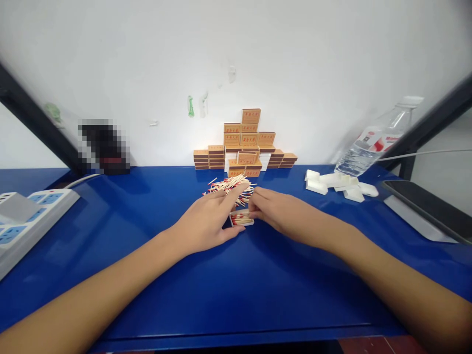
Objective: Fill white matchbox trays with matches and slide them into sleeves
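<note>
A small white matchbox tray (pixel 242 224) lies on the blue table with several red-tipped matches (pixel 241 220) in it. My left hand (pixel 206 219) is at its left side, thumb along the front edge and index finger stretched out over the loose match pile (pixel 230 184). The thumb and index finger are spread apart. At the tray's right end is my right hand (pixel 271 209), its fingers pinched together over the rim. What sits between those fingertips is hidden. The pile of loose matches lies just behind the tray, partly covered by my left hand.
Matchboxes (pixel 250 139) are stacked in steps against the white wall. White empty trays (pixel 334 182), a tilted water bottle (pixel 376 140) and a black phone (pixel 429 206) are at the right. A power strip (pixel 44 221) and a blurred black object (pixel 106 147) stand left.
</note>
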